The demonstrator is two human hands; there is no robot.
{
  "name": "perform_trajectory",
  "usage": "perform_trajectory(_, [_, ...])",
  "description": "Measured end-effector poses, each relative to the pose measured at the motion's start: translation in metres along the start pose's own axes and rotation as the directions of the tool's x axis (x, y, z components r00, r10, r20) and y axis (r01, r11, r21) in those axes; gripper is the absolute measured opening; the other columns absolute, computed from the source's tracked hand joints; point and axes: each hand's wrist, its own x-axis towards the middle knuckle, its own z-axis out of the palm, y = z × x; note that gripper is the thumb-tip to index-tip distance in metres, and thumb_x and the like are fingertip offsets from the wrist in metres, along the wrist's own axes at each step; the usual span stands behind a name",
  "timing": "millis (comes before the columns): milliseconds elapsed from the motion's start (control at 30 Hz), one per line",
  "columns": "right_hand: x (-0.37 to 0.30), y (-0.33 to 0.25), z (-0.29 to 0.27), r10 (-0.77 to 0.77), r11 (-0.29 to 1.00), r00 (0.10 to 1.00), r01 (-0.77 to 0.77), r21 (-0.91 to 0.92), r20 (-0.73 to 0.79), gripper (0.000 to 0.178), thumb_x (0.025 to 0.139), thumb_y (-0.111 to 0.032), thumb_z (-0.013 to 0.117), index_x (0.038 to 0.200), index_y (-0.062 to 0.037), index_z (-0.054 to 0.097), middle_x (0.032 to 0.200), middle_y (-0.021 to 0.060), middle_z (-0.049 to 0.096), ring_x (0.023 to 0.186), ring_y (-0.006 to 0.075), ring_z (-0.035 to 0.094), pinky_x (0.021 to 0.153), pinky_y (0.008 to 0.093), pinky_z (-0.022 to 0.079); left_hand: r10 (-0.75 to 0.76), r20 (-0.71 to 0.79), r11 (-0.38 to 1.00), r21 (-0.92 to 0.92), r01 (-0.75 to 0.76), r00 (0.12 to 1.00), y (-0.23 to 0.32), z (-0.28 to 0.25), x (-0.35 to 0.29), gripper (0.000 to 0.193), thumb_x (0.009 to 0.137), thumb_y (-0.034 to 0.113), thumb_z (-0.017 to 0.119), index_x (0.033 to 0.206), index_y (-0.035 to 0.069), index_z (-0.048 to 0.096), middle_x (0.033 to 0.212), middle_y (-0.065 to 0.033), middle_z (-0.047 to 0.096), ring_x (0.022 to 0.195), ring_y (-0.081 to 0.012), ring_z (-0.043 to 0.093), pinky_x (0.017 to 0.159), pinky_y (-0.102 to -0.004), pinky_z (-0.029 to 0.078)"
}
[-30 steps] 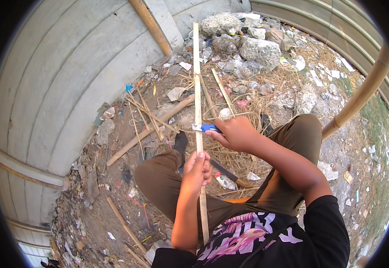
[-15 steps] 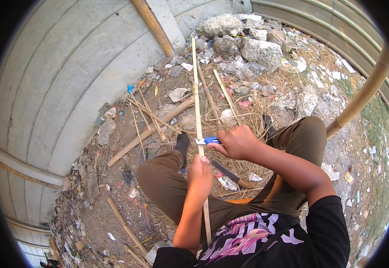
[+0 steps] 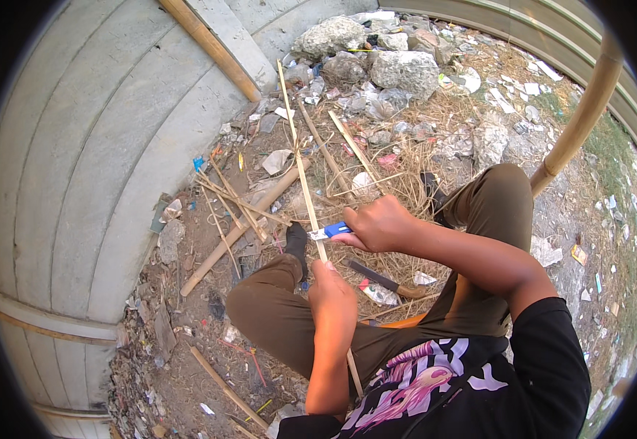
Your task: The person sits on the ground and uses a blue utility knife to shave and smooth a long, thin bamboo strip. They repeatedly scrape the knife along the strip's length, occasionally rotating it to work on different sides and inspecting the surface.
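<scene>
Your left hand (image 3: 331, 296) grasps a pale wooden strip (image 3: 305, 181), thumb laid along it, the other fingers mostly hidden behind the hand. Your right hand (image 3: 380, 223) is clenched around a blue cutter (image 3: 337, 229), whose blade lies across the strip just beyond your left thumb. The strip slants away in front of you, its far end toward the rocks (image 3: 406, 72) and its near end showing over your trousers (image 3: 271, 300), with your left hand and forearm hiding the part between.

Between your legs, to the right of your left hand, a long knife (image 3: 377, 278) with a dark blade and wooden handle lies on the littered ground. Your left foot (image 3: 296, 245) is close beside the strip. To its left, thin sticks (image 3: 234, 196) lie crossed over a thick round pole (image 3: 249, 223), whose upper end the strip crosses in view. Flat pieces (image 3: 358, 146) and dry straw (image 3: 413, 150) lie to the strip's right. A bamboo pole (image 3: 578, 121) slants up past your right knee, and a concrete wall (image 3: 77, 146) closes off your left.
</scene>
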Motion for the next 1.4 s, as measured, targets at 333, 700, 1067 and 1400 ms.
perform_trajectory(333, [0.030, 0.092, -0.061, 0.756, 0.655, 0.655, -0.756, 0.022, 0.010, 0.072, 0.102, -0.062, 0.031, 0.079, -0.0037, 0.065, 0.068, 0.0180, 0.065, 0.068, 0.0398, 0.066, 0.062, 0.0506, 0.051, 0.052, 0.231, 0.926, -0.375, 0.039, 0.972, 0.007, 0.022, -0.025, 0.023, 0.109, 0.022, 0.039, 0.100, 0.002, 0.046, 0.064, -0.0104, 0.048, 0.049, -0.0210, 0.045, 0.046, -0.0365, 0.040])
perform_trajectory(700, [-0.013, 0.002, -0.023, 0.140, 0.944, 0.984, -0.166, 0.284, 0.112, 0.051, 0.101, -0.049, 0.049, 0.081, -0.0038, 0.059, 0.056, 0.0152, 0.058, 0.050, 0.0377, 0.059, 0.050, 0.0468, 0.047, -0.145, 0.393, 0.530, -0.744, 0.407, 0.908, -0.020, 0.002, 0.001, 0.027, 0.109, 0.028, 0.044, 0.117, 0.005, 0.055, 0.069, 0.0062, 0.035, 0.054, -0.0018, 0.032, 0.046, -0.0194, 0.031])
perform_trajectory(1067, [-0.018, -0.015, -0.006, -0.036, 0.987, 0.997, 0.024, 0.158, 0.073, 0.055, 0.099, -0.054, 0.052, 0.073, -0.0053, 0.054, 0.049, 0.0118, 0.056, 0.040, 0.0324, 0.056, 0.039, 0.0423, 0.043, -0.030, 0.053, 0.905, -0.423, 0.050, 0.998, -0.033, 0.025, -0.003, 0.025, 0.108, 0.021, 0.042, 0.117, 0.006, 0.059, 0.070, 0.0042, 0.046, 0.058, -0.0044, 0.040, 0.052, -0.0227, 0.035])
perform_trajectory(1400, [-0.009, -0.007, 0.002, 0.113, 0.994, 0.992, -0.113, -0.004, 0.057, 0.057, 0.098, -0.056, 0.051, 0.070, -0.0065, 0.055, 0.046, 0.0099, 0.054, 0.037, 0.0293, 0.056, 0.037, 0.0395, 0.042, -0.041, 0.048, 0.991, -0.126, 0.047, 0.998, -0.011, 0.017, -0.007, 0.021, 0.104, 0.013, 0.043, 0.116, 0.001, 0.054, 0.077, -0.0261, 0.060, 0.070, -0.0457, 0.061, 0.060, -0.0493, 0.044])
